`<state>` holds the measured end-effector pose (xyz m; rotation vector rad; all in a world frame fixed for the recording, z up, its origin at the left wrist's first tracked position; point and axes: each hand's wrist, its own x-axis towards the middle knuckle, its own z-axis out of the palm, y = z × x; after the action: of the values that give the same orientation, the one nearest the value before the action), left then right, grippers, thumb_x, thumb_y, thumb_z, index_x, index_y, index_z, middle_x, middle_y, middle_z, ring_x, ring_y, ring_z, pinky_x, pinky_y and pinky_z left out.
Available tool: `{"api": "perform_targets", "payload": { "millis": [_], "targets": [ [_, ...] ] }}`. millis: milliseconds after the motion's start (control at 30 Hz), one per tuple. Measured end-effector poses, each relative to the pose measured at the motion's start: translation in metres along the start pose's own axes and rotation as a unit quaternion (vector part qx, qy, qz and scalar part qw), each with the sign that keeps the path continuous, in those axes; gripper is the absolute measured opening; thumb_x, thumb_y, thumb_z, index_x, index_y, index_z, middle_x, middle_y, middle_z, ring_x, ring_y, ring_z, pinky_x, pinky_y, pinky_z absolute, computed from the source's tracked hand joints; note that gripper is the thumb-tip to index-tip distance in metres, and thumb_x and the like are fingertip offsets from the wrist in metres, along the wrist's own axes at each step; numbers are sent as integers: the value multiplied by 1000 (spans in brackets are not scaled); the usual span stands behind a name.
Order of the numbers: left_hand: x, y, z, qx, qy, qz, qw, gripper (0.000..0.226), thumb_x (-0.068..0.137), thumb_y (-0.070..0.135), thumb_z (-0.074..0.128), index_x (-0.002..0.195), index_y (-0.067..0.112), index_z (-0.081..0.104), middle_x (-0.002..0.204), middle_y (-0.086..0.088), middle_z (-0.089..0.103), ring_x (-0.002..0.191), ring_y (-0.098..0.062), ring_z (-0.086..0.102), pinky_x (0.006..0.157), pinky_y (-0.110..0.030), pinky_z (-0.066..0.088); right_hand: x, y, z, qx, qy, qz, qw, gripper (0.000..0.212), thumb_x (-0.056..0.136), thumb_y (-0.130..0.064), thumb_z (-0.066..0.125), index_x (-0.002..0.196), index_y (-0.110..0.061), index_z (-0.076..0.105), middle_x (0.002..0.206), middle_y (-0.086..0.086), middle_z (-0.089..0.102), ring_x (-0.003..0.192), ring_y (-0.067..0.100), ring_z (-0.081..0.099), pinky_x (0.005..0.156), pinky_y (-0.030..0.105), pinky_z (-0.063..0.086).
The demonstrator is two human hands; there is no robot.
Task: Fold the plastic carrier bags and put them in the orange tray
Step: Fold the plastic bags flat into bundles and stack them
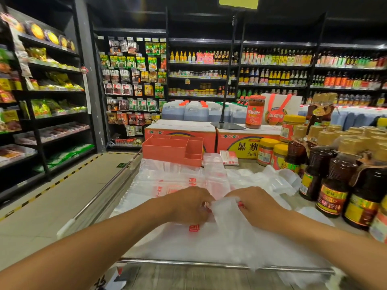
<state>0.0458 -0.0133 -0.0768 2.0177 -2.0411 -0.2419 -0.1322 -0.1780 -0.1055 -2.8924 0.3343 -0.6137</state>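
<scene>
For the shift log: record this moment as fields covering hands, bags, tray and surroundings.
left hand: fingers curled, holds the held bag
right hand: fingers curled on the same bag, close beside the left hand
held bag: white, crumpled, bunched between both hands
loose bags: spread flat beyond the hands, unfolded
orange tray: far left of the table, no bag visible in it
folded bag: lies just right of the tray, outside it
bottles: dark, upright along the right edge
</scene>
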Motion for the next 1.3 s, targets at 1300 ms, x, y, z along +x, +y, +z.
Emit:
{"api": "perform_targets", "payload": {
  "millis": [1300],
  "targets": [
    [18, -19, 14, -162, 88, -128, 974, 15, 89, 18, 76, 83, 27, 66, 83, 12, 66, 81, -12, 64, 68, -17, 50, 83, -9, -43, 200, 131, 169, 956, 33, 97, -11, 64, 66, 2, 65, 50, -6, 48, 50, 5, 41, 62, 32, 41]
  ]
}}
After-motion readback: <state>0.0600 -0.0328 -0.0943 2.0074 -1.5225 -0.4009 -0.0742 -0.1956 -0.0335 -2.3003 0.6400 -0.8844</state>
